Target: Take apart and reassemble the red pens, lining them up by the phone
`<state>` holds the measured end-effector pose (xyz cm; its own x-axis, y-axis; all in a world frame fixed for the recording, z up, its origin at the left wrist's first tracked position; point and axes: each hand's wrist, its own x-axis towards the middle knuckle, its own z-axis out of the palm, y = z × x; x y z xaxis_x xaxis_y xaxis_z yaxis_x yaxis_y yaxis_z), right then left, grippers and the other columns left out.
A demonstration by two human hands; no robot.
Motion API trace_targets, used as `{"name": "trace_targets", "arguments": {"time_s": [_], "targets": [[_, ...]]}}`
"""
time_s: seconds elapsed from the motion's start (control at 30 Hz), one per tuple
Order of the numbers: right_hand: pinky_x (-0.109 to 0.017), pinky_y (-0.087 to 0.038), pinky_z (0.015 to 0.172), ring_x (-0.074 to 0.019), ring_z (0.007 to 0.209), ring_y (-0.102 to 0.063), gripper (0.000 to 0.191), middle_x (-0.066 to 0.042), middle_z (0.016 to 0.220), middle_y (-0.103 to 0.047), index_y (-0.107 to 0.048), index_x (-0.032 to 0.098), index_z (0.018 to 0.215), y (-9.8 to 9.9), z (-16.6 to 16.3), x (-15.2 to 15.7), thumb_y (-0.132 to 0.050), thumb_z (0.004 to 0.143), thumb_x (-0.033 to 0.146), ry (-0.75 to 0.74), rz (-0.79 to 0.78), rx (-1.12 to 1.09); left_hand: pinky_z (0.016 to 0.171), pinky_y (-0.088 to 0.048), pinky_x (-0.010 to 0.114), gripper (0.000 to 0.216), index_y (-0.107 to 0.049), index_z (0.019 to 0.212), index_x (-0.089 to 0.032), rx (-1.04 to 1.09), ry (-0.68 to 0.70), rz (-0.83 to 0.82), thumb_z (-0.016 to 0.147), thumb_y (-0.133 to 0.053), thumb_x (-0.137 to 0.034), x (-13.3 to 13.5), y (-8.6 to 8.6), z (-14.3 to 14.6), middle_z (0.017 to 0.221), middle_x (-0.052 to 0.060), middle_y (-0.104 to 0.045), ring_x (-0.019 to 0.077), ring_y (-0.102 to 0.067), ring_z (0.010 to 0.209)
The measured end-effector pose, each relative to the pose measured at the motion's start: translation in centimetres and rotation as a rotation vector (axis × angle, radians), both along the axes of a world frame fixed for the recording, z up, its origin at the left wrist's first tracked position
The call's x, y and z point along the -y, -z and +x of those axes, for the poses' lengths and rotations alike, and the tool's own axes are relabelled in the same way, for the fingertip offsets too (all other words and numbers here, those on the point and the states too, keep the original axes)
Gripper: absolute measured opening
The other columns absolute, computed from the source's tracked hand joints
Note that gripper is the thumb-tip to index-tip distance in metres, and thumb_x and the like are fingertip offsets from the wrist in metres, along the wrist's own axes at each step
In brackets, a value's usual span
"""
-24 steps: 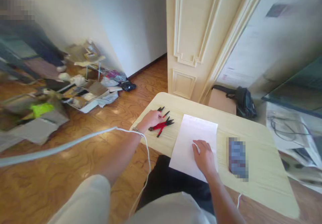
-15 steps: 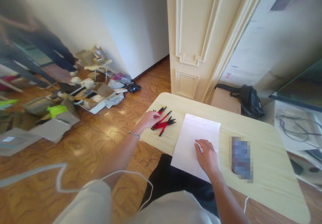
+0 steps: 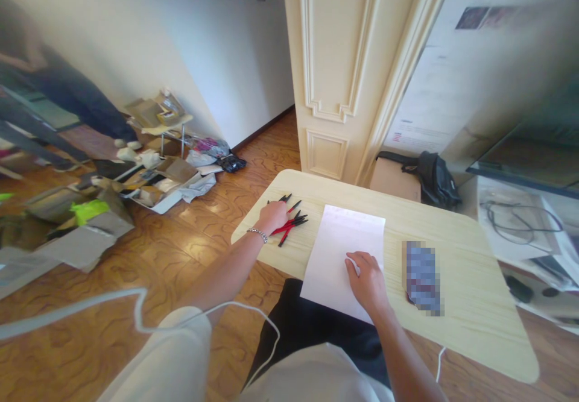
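Note:
Several red pens with black ends [image 3: 292, 226] lie loosely piled on the left part of a pale wooden table [image 3: 470, 305]. My left hand [image 3: 273, 216], with a chain bracelet at the wrist, is over the left side of this pile. Its back faces me, so its fingers and anything in them are hidden. A white sheet of paper [image 3: 332, 251] lies to the right of the pens. On the sheet rests my right hand [image 3: 368, 278], loosely curved, thumb apart from the fingers, holding nothing.
A blurred-out bluish object [image 3: 423, 278] lies on the table right of the paper. A black bag [image 3: 436, 179] is beyond the far edge. Cardboard boxes [image 3: 85, 233] and other items cover the floor at left, where people stand. A white cable [image 3: 253, 308] crosses near my left arm.
My left hand has turned, its back now hiding the fingers and part of the pen pile. My right hand stays on the paper. The whole view has shifted slightly.

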<state>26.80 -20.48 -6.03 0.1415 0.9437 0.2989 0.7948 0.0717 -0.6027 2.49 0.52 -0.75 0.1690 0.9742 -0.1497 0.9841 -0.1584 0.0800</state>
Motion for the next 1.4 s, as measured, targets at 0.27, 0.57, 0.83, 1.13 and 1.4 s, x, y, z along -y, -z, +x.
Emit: {"name": "trace_targets", "arguments": {"time_s": [0.27, 0.57, 0.83, 1.13, 1.4], "targets": [[-0.042, -0.044, 0.089, -0.0245, 0.097, -0.054, 0.028, -0.011, 0.107, -0.063, -0.067, 0.019, 0.107, 0.6, 0.2, -0.2, -0.045, 0.092, 0.028, 0.005, -0.007, 0.056, 0.063, -0.042, 0.027, 0.041, -0.072, 0.081, -0.019, 0.125, 0.082, 0.069, 0.088, -0.043, -0.046, 2.7, -2.7, -0.3, 0.082, 0.011, -0.071, 0.0217, -0.065, 0.076], [-0.041, -0.042, 0.09, -0.025, 0.1, -0.053, 0.029, -0.012, 0.113, -0.061, -0.067, 0.019, 0.109, 0.2, 0.7, 0.2, -0.045, 0.09, 0.019, 0.062, -0.061, 0.128, 0.063, -0.041, 0.028, 0.037, -0.071, 0.082, -0.024, 0.304, 0.17, -0.085, 0.087, -0.045, -0.05, 13.7, 1.3, 9.0, 0.081, 0.007, -0.072, 0.0219, -0.065, 0.077], [-0.04, -0.04, 0.093, -0.0256, 0.101, -0.051, 0.028, -0.012, 0.114, -0.059, -0.066, 0.017, 0.108, 0.2, 1.6, 1.3, -0.047, 0.088, 0.016, 0.086, -0.126, 0.153, 0.067, -0.043, 0.031, 0.036, -0.068, 0.084, -0.022, 0.235, 0.187, -0.113, 0.088, -0.044, -0.048, 14.7, 2.2, 12.0, 0.082, 0.011, -0.07, 0.0247, -0.065, 0.081], [-0.041, -0.04, 0.092, -0.0266, 0.102, -0.05, 0.029, -0.012, 0.117, -0.057, -0.065, 0.018, 0.11, -0.3, 1.4, 1.6, -0.047, 0.087, 0.015, 0.097, -0.142, 0.139, 0.066, -0.041, 0.03, 0.043, -0.066, 0.082, -0.023, 0.278, 0.153, -0.135, 0.085, -0.046, -0.06, 15.6, 2.2, 11.9, 0.08, 0.009, -0.071, 0.0239, -0.065, 0.079], [-0.038, -0.039, 0.095, -0.0238, 0.105, -0.051, 0.029, -0.012, 0.116, -0.058, -0.066, 0.016, 0.11, -0.7, 1.0, 1.7, -0.045, 0.09, 0.016, 0.129, -0.096, 0.113, 0.062, -0.038, 0.026, 0.039, -0.064, 0.08, -0.022, 0.482, 0.161, -0.084, 0.088, -0.045, -0.055, 15.8, 2.5, 9.9, 0.079, 0.006, -0.07, 0.0186, -0.063, 0.072]]}}
